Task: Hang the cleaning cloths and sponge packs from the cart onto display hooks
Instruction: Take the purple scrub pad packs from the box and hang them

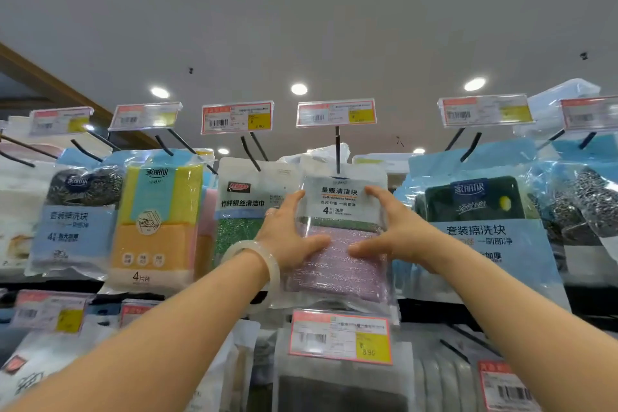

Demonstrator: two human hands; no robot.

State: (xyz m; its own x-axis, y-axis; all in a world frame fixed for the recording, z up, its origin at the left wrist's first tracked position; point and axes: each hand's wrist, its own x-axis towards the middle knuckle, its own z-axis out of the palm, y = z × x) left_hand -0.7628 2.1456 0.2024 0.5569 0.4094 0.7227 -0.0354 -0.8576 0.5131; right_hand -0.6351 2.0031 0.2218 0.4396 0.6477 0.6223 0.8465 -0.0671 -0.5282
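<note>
Both hands, left hand (287,237) and right hand (394,231), hold the purple sponge pack (337,244) by its sides on its display hook (337,150). Risk: the hang hole may miss the hook tip, dropping the pack.

price tags (336,112) (red-framed) | ceiling lights (299,89) lit | white ceiling (301,10)

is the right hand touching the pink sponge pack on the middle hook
Touching: the head view shows the right hand with thumb and fingers pressed against the pink sponge pack.

Pink-and-green glittery sponge pack (341,244), yellow-orange-teal sponge pack (157,221), red-yellow price tag (336,112)
</note>
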